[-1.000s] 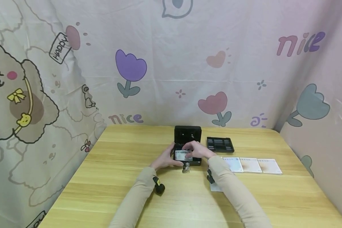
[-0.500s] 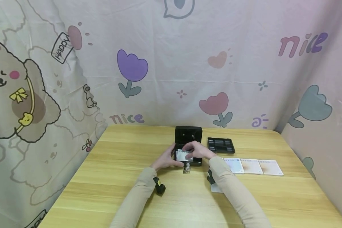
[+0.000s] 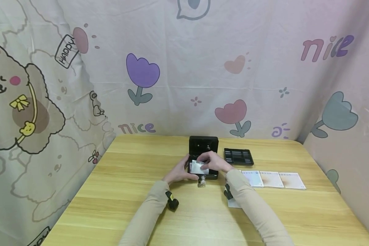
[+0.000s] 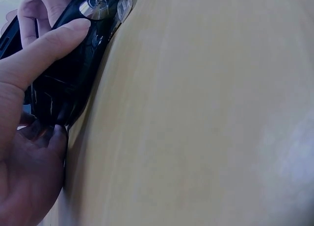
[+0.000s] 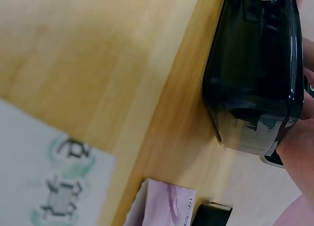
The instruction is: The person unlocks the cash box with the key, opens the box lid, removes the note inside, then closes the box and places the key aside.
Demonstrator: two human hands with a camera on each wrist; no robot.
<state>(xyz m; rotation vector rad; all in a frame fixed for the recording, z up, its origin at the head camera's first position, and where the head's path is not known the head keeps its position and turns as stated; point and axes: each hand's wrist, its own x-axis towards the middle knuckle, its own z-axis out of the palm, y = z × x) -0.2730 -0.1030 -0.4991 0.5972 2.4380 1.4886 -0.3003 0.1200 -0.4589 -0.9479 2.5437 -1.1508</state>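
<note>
A small black cash box stands on the table with its lid raised. My left hand grips the box's left side, thumb on the front top edge and fingers at the end, as the left wrist view shows. Inside lies pale paper, like banknotes. My right hand reaches in from the right and pinches the top note, its fingertips partly hidden. Keys on a ring hang from the front lock. In the right wrist view, the box's black outer wall shows beside my right hand.
A black compartment tray lies right of the box. Several printed paper stacks form a row further right. Another pale sheet is partly under my right forearm. A patterned cloth hangs behind the table.
The top note in the box has shifted and tilted under my right fingers, its far edge now higher. My left hand stays on the box. The head view has moved slightly.
</note>
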